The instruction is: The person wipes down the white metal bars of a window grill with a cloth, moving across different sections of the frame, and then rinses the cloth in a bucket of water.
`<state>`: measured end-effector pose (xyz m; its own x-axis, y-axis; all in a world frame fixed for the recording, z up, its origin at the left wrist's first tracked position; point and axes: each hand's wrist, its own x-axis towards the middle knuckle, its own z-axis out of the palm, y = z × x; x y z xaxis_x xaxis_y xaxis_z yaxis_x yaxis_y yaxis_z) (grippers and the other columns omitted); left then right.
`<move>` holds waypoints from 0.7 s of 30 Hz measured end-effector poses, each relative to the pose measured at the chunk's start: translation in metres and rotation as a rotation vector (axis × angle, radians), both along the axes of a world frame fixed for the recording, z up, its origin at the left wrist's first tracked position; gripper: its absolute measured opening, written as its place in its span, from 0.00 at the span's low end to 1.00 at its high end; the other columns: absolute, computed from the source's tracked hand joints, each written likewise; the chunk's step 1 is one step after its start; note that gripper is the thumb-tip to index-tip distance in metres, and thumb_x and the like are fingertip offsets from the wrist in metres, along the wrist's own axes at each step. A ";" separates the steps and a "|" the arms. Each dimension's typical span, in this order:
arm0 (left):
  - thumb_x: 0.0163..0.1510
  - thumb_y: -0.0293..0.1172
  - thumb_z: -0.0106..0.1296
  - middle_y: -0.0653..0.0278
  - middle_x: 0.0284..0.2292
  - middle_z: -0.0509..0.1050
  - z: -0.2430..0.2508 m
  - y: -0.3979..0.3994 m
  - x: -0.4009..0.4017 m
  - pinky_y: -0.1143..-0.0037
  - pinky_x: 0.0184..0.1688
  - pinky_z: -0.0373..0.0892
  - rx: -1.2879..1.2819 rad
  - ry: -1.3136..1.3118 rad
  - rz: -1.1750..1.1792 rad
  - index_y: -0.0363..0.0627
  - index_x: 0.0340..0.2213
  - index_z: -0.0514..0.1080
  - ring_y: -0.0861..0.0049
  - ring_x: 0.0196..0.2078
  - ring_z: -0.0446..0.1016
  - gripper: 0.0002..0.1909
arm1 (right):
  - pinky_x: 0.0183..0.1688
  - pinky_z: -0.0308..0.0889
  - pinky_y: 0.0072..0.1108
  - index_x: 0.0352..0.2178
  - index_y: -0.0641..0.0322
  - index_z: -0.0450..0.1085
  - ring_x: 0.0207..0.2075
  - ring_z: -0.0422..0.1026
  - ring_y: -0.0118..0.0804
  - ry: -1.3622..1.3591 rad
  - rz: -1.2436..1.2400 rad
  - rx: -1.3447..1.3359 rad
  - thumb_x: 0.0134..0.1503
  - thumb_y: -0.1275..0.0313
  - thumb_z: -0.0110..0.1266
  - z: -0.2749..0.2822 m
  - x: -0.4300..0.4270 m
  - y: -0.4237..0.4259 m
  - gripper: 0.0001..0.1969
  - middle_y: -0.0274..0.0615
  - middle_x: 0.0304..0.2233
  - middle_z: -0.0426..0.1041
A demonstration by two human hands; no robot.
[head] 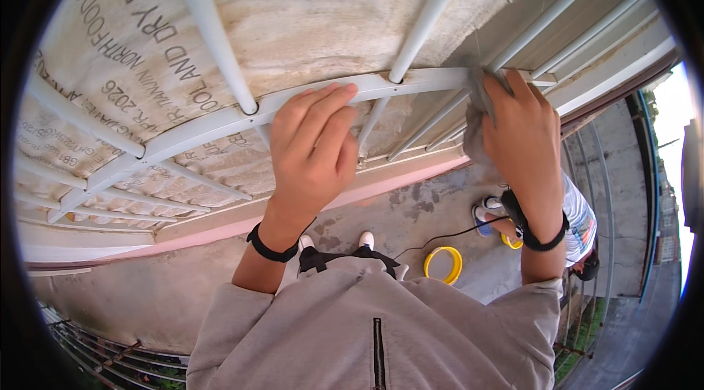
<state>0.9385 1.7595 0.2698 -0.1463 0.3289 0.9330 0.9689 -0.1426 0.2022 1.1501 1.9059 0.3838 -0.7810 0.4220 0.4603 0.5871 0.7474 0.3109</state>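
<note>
My right hand [520, 120] grips a grey cloth [477, 115], which lies over the right part of a white horizontal crossbar [203, 131] of a window grille. Part of the cloth hangs below the bar. My left hand [314, 142] rests with its fingertips on the middle of the same crossbar and holds no loose thing. White vertical bars [434, 10] pass through holes in the crossbar. Behind them are pale, stained sheets [330, 16] of sack material, and the left one bears printed writing.
A yellow-rimmed bucket [443, 265] stands on the concrete floor [165, 291] beside my feet. At the right, another person [577, 219] bends over near a second yellow bucket [511, 241]. A dark cable [440, 236] runs towards my right wrist. Metal railings [115, 360] are behind me.
</note>
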 end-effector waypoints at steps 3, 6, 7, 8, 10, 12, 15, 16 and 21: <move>0.42 0.16 0.56 0.60 0.46 0.81 0.001 0.000 0.002 0.64 0.54 0.72 0.005 0.004 -0.009 0.37 0.33 0.77 0.64 0.50 0.78 0.13 | 0.40 0.76 0.40 0.42 0.63 0.78 0.40 0.78 0.56 -0.186 -0.078 -0.426 0.46 0.77 0.59 -0.018 0.036 -0.009 0.18 0.49 0.38 0.75; 0.42 0.16 0.57 0.60 0.47 0.80 -0.004 0.001 0.001 0.64 0.53 0.72 0.028 0.025 -0.005 0.38 0.34 0.77 0.64 0.50 0.78 0.13 | 0.42 0.74 0.42 0.46 0.61 0.78 0.39 0.78 0.59 0.016 -0.112 -0.451 0.46 0.76 0.61 -0.043 0.043 -0.015 0.21 0.50 0.39 0.75; 0.41 0.16 0.57 0.60 0.47 0.80 -0.006 0.003 0.001 0.64 0.53 0.72 0.027 0.021 0.006 0.38 0.34 0.78 0.64 0.50 0.78 0.14 | 0.42 0.74 0.42 0.46 0.61 0.78 0.39 0.78 0.59 0.019 -0.120 -0.453 0.46 0.76 0.61 -0.042 0.043 -0.016 0.21 0.50 0.39 0.75; 0.41 0.16 0.57 0.60 0.47 0.80 -0.008 0.005 0.001 0.63 0.53 0.72 0.027 0.018 0.018 0.38 0.34 0.78 0.64 0.50 0.78 0.14 | 0.42 0.74 0.42 0.47 0.60 0.78 0.39 0.78 0.58 0.179 -0.049 -0.328 0.46 0.76 0.62 -0.037 0.040 -0.016 0.23 0.50 0.39 0.75; 0.41 0.17 0.57 0.60 0.47 0.80 -0.007 0.003 -0.002 0.63 0.53 0.72 0.023 0.031 0.017 0.39 0.33 0.78 0.64 0.50 0.78 0.14 | 0.42 0.75 0.40 0.50 0.58 0.78 0.39 0.77 0.56 0.375 0.036 -0.150 0.46 0.76 0.63 -0.023 0.027 -0.017 0.26 0.49 0.41 0.75; 0.41 0.17 0.57 0.60 0.47 0.80 -0.006 0.003 -0.004 0.63 0.53 0.72 0.025 0.040 0.015 0.39 0.33 0.78 0.64 0.49 0.78 0.14 | 0.45 0.74 0.40 0.51 0.60 0.77 0.41 0.77 0.57 0.343 0.034 -0.069 0.47 0.77 0.62 -0.020 0.009 -0.010 0.26 0.50 0.44 0.75; 0.41 0.17 0.57 0.60 0.47 0.80 -0.004 0.000 -0.003 0.63 0.53 0.72 0.017 0.039 0.016 0.39 0.33 0.78 0.64 0.49 0.78 0.14 | 0.40 0.77 0.39 0.51 0.59 0.75 0.42 0.78 0.54 0.220 0.019 0.016 0.46 0.77 0.61 -0.029 -0.014 0.009 0.26 0.48 0.45 0.72; 0.40 0.16 0.57 0.60 0.47 0.80 -0.003 0.001 -0.002 0.62 0.52 0.72 0.010 0.038 0.010 0.39 0.33 0.79 0.64 0.49 0.78 0.14 | 0.40 0.77 0.39 0.51 0.60 0.74 0.42 0.78 0.55 0.237 -0.029 -0.026 0.46 0.78 0.60 -0.033 -0.019 0.009 0.26 0.50 0.46 0.71; 0.39 0.16 0.56 0.60 0.47 0.80 -0.009 0.006 0.001 0.62 0.51 0.72 0.038 0.045 0.041 0.40 0.32 0.79 0.64 0.49 0.78 0.14 | 0.39 0.76 0.38 0.50 0.62 0.75 0.40 0.78 0.57 0.310 -0.005 -0.150 0.44 0.77 0.62 -0.040 -0.025 0.001 0.27 0.53 0.47 0.69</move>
